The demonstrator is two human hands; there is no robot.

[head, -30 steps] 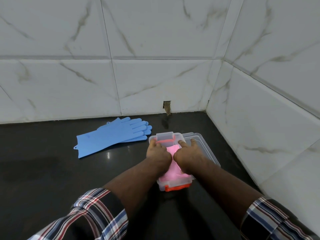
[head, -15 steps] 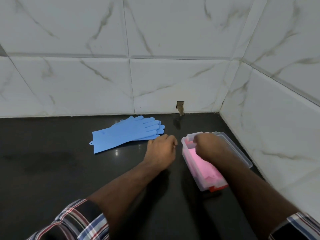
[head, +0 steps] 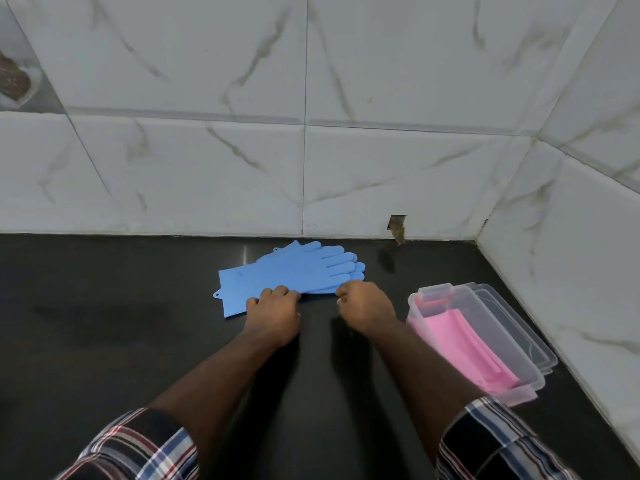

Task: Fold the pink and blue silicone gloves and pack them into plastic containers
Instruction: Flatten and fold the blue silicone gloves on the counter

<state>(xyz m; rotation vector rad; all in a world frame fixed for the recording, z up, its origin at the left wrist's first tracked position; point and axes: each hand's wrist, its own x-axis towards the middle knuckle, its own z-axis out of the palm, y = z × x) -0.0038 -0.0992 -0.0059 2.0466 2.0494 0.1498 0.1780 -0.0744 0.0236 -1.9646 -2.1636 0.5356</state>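
- On the black counter, just beyond my knuckles, the blue gloves lie stacked flat, long axis running left to right, cuffs left, fingers right.
- My left hand curls its fingers onto the near edge by the cuff end; I judge it a pinch.
- My right hand is curled at the near edge by the fingers; whether it grips, I cannot tell.
- The pink gloves sit folded inside the clear container, right of my right hand.
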